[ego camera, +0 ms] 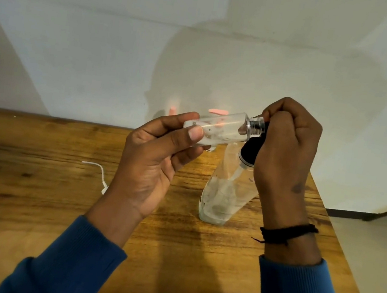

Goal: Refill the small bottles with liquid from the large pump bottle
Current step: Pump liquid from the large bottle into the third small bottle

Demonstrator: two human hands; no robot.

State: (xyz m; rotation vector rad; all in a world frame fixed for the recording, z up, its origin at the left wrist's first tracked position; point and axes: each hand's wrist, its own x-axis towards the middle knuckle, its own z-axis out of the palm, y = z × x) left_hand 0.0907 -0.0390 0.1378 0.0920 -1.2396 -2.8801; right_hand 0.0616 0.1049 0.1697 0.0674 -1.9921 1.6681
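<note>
Left hand (158, 164) grips small bottle (221, 129) sideways; right hand (287, 156) pinches its neck above pump bottle (223, 194).

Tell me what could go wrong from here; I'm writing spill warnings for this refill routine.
1. The large pump bottle leans on the table, steadied only under the right hand; it may tip if that hand shifts.
2. The small bottle lies nearly sideways in the left hand's fingertips, its neck at the pump; liquid could miss the opening or run back out.
3. A white cable lies nearby and could get wet.
</note>
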